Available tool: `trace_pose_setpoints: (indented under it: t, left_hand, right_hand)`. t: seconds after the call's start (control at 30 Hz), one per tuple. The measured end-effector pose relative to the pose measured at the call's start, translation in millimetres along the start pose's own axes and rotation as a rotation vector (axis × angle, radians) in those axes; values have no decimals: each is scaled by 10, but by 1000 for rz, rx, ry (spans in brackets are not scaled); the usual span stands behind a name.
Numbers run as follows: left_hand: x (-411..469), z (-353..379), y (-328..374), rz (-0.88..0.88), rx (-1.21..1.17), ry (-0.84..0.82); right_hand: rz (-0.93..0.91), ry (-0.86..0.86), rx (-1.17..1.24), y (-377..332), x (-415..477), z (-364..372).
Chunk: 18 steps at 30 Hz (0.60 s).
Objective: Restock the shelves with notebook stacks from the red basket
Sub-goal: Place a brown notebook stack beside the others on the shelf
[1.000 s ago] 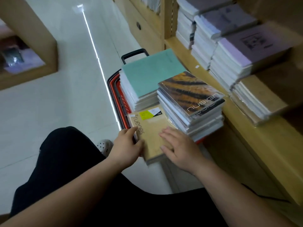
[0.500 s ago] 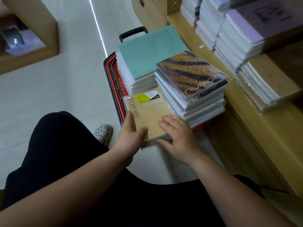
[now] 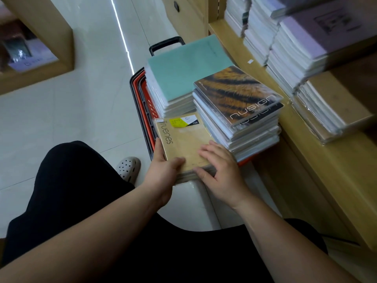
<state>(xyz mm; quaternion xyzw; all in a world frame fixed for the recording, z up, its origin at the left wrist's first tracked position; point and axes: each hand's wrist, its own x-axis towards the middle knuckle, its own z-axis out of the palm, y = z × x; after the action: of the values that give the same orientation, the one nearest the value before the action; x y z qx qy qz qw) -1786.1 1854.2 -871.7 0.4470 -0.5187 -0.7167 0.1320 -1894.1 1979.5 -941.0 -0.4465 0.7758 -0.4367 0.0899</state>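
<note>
My left grip [image 3: 163,170] has now closed on the left side of the brown notebook stack [image 3: 183,139], thumb on top, and my right grip [image 3: 220,170] pinches its near corner. The stack sits at the near end of the red basket [image 3: 143,92]. I think it is ready to lift to the shelf [image 3: 336,170].

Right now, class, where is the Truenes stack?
Head view, centre: Truenes stack at the red basket's near end, between left hand and right hand, beside the tiger-striped stack.
</note>
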Motion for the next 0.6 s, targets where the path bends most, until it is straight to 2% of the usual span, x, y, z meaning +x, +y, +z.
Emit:
trace_pose_setpoints:
  t: [0.23, 0.33, 0.4, 0.47, 0.6]
  left_hand:
    - [-54, -369, 270, 67, -2, -47]
    - [-143, -564, 333, 87, -37, -77]
    - [-191, -648, 393, 106, -42, -97]
    - [-186, -715, 495, 123, -48, -119]
    - [-95, -775, 821, 203, -13, -221]
  right_hand:
    - [293, -166, 135, -380, 140, 32]
    - [500, -173, 367, -545, 251, 83]
    - [606, -143, 628, -593, 330, 135]
    - [667, -84, 791, -642, 428, 168]
    - [620, 26, 862, -780, 651, 147]
